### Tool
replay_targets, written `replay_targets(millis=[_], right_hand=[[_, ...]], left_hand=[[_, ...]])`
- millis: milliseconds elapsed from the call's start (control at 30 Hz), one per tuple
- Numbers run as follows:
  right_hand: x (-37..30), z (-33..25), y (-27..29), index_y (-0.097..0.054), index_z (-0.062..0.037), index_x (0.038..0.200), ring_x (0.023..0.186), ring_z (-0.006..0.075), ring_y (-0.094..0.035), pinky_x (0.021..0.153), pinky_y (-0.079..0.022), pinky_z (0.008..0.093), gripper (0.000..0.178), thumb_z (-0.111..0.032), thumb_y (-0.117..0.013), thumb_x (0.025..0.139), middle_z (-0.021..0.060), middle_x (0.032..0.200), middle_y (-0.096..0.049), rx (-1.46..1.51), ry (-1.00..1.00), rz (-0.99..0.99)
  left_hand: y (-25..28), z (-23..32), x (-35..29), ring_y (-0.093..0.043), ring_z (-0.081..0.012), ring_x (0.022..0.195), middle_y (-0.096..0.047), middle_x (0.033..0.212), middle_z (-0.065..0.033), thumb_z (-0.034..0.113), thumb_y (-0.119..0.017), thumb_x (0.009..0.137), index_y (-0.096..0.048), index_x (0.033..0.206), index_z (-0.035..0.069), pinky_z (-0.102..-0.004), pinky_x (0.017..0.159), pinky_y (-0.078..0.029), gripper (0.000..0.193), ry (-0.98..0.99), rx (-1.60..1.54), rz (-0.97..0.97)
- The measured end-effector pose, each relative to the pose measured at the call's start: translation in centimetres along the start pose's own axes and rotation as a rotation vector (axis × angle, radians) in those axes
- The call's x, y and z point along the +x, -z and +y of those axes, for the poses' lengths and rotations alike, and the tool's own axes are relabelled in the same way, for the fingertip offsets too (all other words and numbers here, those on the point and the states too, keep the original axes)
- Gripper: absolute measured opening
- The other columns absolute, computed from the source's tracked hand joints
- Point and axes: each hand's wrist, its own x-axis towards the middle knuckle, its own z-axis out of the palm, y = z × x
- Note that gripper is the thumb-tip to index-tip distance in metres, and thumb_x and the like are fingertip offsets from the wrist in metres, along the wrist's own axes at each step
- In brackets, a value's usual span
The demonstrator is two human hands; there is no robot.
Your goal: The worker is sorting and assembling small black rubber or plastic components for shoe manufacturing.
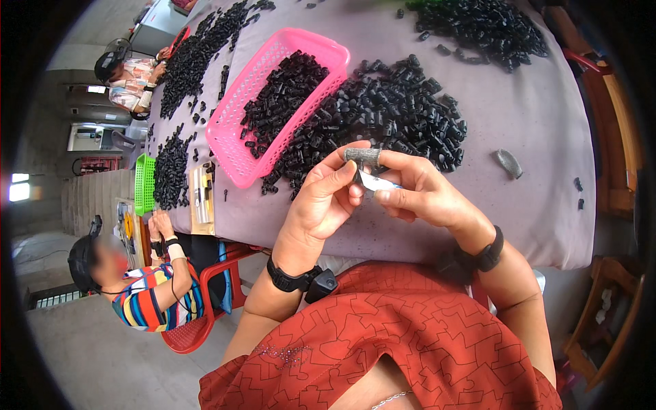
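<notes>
My left hand is closed, with thumb and fingertips pinching a small dark grey ribbed cylinder above the table's near side. My right hand is closed too. Between its thumb and fingers is a thin white piece with a bit of blue, pointing toward the cylinder; its exact kind does not show. The right index finger touches the cylinder's right end. Just beyond both hands spreads a big heap of small black plastic parts. A pink perforated basket, partly filled with the same parts, tilts against the heap's left side.
A grey oval piece lies to the right on the cloth-covered table. More black parts are piled at the far right and along the left edge. Two co-workers sit at left, near a green basket and a shallow tray.
</notes>
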Motion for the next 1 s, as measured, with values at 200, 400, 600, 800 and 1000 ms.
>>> replay_targets(millis=[200, 400, 600, 800, 1000], right_hand=[[0.1, -0.04, 0.23, -0.045, -0.0043, 0.138, 0.053, 0.002, -0.042, 0.046, -0.033, 0.0188, 0.051, -0.019, -0.062, 0.092, -0.0046, 0.068, -0.054, 0.015, 0.003, 0.003], [0.15, -0.26, 0.33, -0.046, -0.0038, 0.136, 0.052, 0.0022, -0.042, 0.045, -0.032, 0.0183, 0.049, -0.016, -0.062, 0.092, -0.0043, 0.067, -0.054, 0.054, -0.041, -0.003], [-0.02, -0.27, -0.09, -0.042, -0.0035, 0.137, 0.051, 0.0036, -0.041, 0.045, -0.03, 0.0191, 0.051, -0.017, -0.062, 0.092, -0.0039, 0.065, -0.051, 0.067, -0.002, -0.069], [0.04, -0.01, 0.4, -0.044, -0.004, 0.137, 0.051, 0.0034, -0.041, 0.045, -0.031, 0.0195, 0.05, -0.018, -0.061, 0.092, -0.004, 0.064, -0.051, 0.051, -0.033, -0.053], [0.14, -0.23, 0.57, -0.049, -0.0033, 0.134, 0.052, 0.0024, -0.041, 0.045, -0.031, 0.0187, 0.045, -0.018, -0.059, 0.094, -0.0051, 0.067, -0.054, -0.008, -0.021, -0.001]], left_hand=[[0.13, -0.04, 0.05, -0.06, -0.0085, 0.066, -0.066, 0.096, -0.0029, 0.012, -0.063, 0.091, -0.056, 0.125, 0.006, -0.0212, 0.058, -0.052, 0.035, 0.023, 0.014, 0.013], [-0.12, -0.03, 0.09, -0.062, -0.0092, 0.066, -0.066, 0.092, -0.0024, 0.01, -0.064, 0.09, -0.056, 0.125, 0.005, -0.021, 0.058, -0.053, 0.036, 0.011, 0.016, -0.005], [0.74, 0.11, 0.02, -0.061, -0.0106, 0.067, -0.062, 0.095, -0.0087, 0.009, -0.06, 0.092, -0.047, 0.133, 0.001, -0.0207, 0.062, -0.054, 0.044, -0.003, 0.003, -0.017], [0.26, -0.05, -0.04, -0.06, -0.0101, 0.067, -0.062, 0.096, -0.0081, 0.009, -0.06, 0.092, -0.047, 0.134, 0.002, -0.0199, 0.062, -0.054, 0.044, 0.021, -0.029, -0.002], [0.65, -0.01, 0.28, -0.058, -0.0096, 0.066, -0.063, 0.097, -0.0068, 0.009, -0.06, 0.092, -0.048, 0.133, 0.002, -0.0216, 0.06, -0.051, 0.043, 0.021, 0.032, -0.054]])
